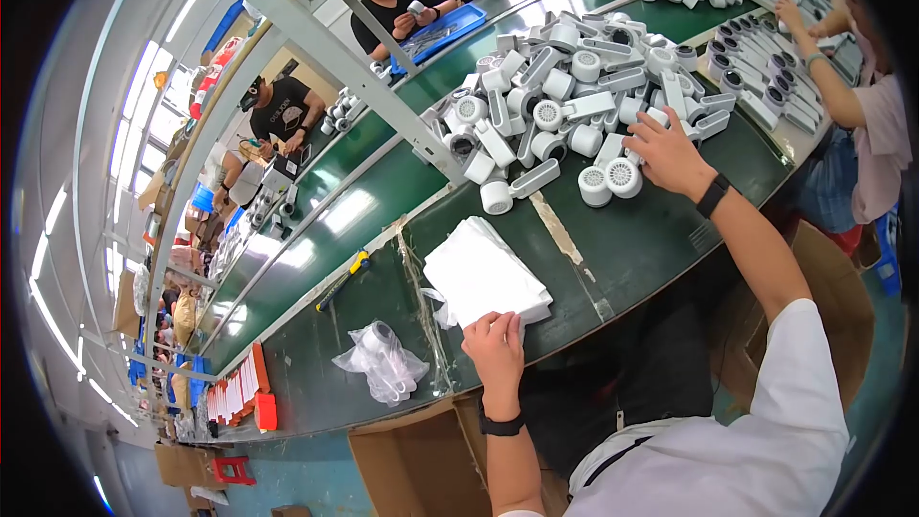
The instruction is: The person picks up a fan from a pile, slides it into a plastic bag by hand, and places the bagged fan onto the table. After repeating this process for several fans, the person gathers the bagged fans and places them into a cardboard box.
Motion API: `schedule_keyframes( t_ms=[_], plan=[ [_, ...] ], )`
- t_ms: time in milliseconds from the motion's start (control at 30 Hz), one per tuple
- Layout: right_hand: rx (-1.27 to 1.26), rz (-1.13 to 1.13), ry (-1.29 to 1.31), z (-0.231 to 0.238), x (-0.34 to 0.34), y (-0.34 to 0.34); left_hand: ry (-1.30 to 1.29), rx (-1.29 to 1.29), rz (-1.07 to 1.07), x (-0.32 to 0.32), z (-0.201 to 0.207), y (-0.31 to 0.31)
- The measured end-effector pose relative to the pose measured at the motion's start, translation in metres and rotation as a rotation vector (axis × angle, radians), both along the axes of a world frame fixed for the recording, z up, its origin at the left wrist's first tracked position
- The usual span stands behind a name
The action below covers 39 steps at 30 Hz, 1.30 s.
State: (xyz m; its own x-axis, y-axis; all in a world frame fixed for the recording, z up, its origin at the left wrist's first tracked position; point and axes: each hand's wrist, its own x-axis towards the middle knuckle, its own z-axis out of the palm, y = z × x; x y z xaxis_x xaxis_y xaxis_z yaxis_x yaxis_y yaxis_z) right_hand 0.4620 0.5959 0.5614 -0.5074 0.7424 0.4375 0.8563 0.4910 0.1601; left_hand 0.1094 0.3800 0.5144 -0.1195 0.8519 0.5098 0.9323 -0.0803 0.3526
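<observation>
A large heap of white handheld fans (pixel 536 86), with round slotted heads and stubby handles, covers the far right of the green table. My right hand (pixel 667 155) reaches onto its near edge, fingers apart, touching the fans beside a round grille head (pixel 623 178). What lies under the palm is hidden. Closer to me is a flat stack of thin white plastic bags (pixel 483 268). My left hand (pixel 495 352) is at the stack's near corner, its fingertips pinched together on the edge of a bag.
Left of the stack are a clear bag with a white item (pixel 381 362) and a yellow-black utility knife (pixel 343 280). Orange-and-white boxes (pixel 239 391) stand at the table's left end. A metal frame post (pixel 335 67) slants beyond. Co-workers sit across the table and at right; cardboard boxes (pixel 416 464) are below.
</observation>
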Motion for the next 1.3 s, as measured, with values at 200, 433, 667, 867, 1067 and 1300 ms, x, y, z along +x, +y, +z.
schedule_keyframes(
  t_ms=[200, 433, 667, 867, 1067, 1300],
  plan=[
    [-0.281, 0.042, 0.401, 0.028, -0.028, -0.058, -0.044, -0.026, -0.033, -0.001, 0.000, 0.002],
    [-0.813, 0.151, 1.059, -0.013, -0.076, -0.124, 0.119, -0.050, -0.087, 0.004, 0.001, -0.005],
    [-1.064, 0.177, 1.186, -0.027, -0.106, -0.161, 0.082, -0.028, -0.105, 0.003, 0.006, 0.001],
    [-1.154, 0.133, 1.302, -0.025, -0.119, -0.166, 0.086, 0.035, -0.106, -0.004, -0.003, 0.006],
    [-1.199, 0.139, 1.343, -0.025, -0.121, -0.169, 0.028, -0.020, -0.099, -0.011, -0.005, 0.011],
    [-1.279, 0.173, 1.411, -0.030, -0.132, -0.175, -0.076, 0.046, -0.067, -0.011, 0.000, 0.014]
  ],
)
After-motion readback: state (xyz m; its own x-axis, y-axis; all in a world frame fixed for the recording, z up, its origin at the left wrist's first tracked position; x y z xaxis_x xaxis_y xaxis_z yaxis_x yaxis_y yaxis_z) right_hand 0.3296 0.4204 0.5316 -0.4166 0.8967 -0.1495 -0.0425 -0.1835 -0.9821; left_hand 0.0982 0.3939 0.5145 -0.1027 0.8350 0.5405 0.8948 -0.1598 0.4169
